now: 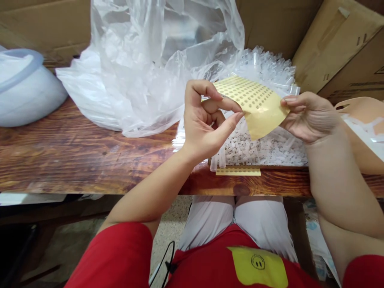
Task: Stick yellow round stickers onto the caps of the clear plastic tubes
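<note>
A yellow sheet of small round printed stickers is held up over the table, bent along its length. My right hand grips its right edge between thumb and fingers. At the left edge of the sheet, the thumb and index finger of my left hand come together in a pinch; whether a loose sticker is between them is too small to tell. Beneath the sheet lies a shallow tray of many small translucent plastic pieces. A few clear plastic tubes lie at the tray's left front corner.
Another yellow sticker sheet sticks out under the tray at the table edge. Behind are a large clear plastic bag and a heap of clear tubes. A whitish tub stands left; cardboard boxes and an orange-tan container are right.
</note>
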`<state>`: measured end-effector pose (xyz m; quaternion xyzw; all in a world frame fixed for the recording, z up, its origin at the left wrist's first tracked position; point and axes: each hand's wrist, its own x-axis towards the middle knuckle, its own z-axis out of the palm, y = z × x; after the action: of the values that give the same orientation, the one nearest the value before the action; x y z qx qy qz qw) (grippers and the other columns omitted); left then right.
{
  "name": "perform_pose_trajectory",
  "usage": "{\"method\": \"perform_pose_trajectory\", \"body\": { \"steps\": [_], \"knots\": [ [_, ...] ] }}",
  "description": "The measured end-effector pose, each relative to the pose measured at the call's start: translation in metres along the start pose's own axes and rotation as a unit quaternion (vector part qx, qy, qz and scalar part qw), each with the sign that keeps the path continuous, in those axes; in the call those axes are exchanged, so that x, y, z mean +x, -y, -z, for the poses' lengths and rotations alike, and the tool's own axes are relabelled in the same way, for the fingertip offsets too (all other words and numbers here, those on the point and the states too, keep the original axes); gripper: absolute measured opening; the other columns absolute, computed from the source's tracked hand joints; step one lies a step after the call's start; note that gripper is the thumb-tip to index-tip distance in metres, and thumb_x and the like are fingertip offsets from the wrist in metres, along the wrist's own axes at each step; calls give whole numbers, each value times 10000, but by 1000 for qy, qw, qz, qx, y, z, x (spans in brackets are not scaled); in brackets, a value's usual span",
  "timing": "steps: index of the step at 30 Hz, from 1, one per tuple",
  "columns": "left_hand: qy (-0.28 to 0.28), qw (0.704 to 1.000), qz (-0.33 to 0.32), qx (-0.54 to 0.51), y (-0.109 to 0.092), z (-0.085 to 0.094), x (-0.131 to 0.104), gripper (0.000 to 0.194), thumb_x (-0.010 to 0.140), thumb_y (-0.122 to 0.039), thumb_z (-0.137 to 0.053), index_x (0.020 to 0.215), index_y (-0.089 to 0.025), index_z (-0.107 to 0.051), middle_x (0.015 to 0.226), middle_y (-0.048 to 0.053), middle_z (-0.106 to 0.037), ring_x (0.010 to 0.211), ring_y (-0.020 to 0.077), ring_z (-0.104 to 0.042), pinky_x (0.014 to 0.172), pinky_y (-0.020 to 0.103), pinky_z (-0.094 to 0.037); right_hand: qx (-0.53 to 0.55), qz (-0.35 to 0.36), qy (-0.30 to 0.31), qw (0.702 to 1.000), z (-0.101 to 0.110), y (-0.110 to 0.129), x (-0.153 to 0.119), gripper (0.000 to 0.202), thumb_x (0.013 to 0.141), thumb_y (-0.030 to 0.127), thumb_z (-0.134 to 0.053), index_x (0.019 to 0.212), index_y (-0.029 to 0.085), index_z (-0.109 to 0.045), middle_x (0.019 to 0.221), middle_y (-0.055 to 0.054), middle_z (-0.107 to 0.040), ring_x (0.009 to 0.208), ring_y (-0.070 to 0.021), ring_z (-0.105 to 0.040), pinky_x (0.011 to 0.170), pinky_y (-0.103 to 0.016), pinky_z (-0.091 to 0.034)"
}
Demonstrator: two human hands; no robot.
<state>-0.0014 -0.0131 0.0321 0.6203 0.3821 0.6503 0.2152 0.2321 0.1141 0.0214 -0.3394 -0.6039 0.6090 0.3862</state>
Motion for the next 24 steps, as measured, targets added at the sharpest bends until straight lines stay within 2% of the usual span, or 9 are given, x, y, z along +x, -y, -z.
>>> {"method": "perform_pose_trajectory", "body": {
  "steps": [3, 5, 8, 10, 12, 15, 17, 21, 24],
  "knots": [
    [30, 999, -1, 25, 12, 4, 2, 383, 838, -415, -767, 978, -283, -435, 810, -57, -665, 448, 48, -460, 433, 212, -332, -33, 28, 27, 999, 2, 3, -1, 229, 842, 169, -539, 759, 173, -753, 911, -86, -780, 787, -165, -720, 687, -357, -578],
    [72, 993, 3, 91, 27, 10, 6, 310, 833, -366, -751, 971, -266, -492, 854, -17, -655, 609, 110, -584, 550, 261, -460, -50, 70, -15, 996, 12, 8, -4, 160, 817, 177, -617, 758, 175, -766, 891, -83, -786, 760, -178, -716, 649, -384, -556],
    [143, 953, 19, 267, 49, 17, 12, 172, 828, -244, -677, 950, -240, -556, 951, 40, -669, 885, 215, -636, 833, 402, -539, -93, 95, -208, 969, 31, 23, -15, 143, 723, 98, -738, 613, 188, -752, 674, -38, -737, 672, -170, -684, 619, -409, -499],
    [170, 913, 49, 367, 59, 19, 15, 184, 823, -224, -641, 995, -224, -576, 1041, 77, -674, 1038, 277, -609, 973, 481, -496, -158, 63, -323, 931, 41, 35, -26, 159, 678, 66, -792, 590, 195, -764, 609, -22, -700, 626, -145, -634, 617, -405, -458],
    [196, 887, 70, 411, 60, 18, 16, 256, 822, -226, -614, 1074, -207, -575, 1149, 103, -657, 1141, 307, -574, 1042, 504, -460, -222, -3, -381, 897, 47, 46, -35, 168, 682, 69, -810, 588, 204, -777, 589, -17, -674, 576, -115, -561, 591, -386, -407],
    [252, 882, 67, 392, 50, 11, 17, 412, 798, -205, -570, 1209, -200, -542, 1296, 112, -591, 1236, 292, -539, 1084, 460, -450, -279, -111, -391, 870, 56, 51, -43, 212, 698, 69, -804, 540, 203, -760, 594, -17, -659, 555, -96, -494, 590, -367, -367],
    [300, 874, 58, 377, 39, 4, 17, 517, 792, -252, -586, 1300, -194, -509, 1373, 128, -534, 1296, 303, -506, 1109, 458, -434, -308, -138, -369, 866, 64, 46, -43, 183, 685, 86, -814, 550, 198, -761, 618, -20, -672, 586, -108, -509, 634, -364, -384],
    [355, 809, 71, 464, 27, -12, 17, 649, 841, -454, -626, 1413, -180, -488, 1457, 186, -456, 1329, 399, -460, 1116, 548, -391, -312, -66, -322, 891, 81, 29, -39, 68, 655, 121, -814, 634, 182, -792, 792, -72, -753, 710, -169, -614, 742, -381, -439],
    [346, 754, 92, 551, 27, -26, 19, 530, 914, -350, -517, 1417, -185, -501, 1411, 188, -500, 1253, 399, -511, 1043, 552, -430, -311, 6, -353, 882, 87, 21, -34, 119, 605, 61, -795, 577, 174, -768, 949, -132, -773, 856, -230, -672, 814, -405, -456]
  ]
}}
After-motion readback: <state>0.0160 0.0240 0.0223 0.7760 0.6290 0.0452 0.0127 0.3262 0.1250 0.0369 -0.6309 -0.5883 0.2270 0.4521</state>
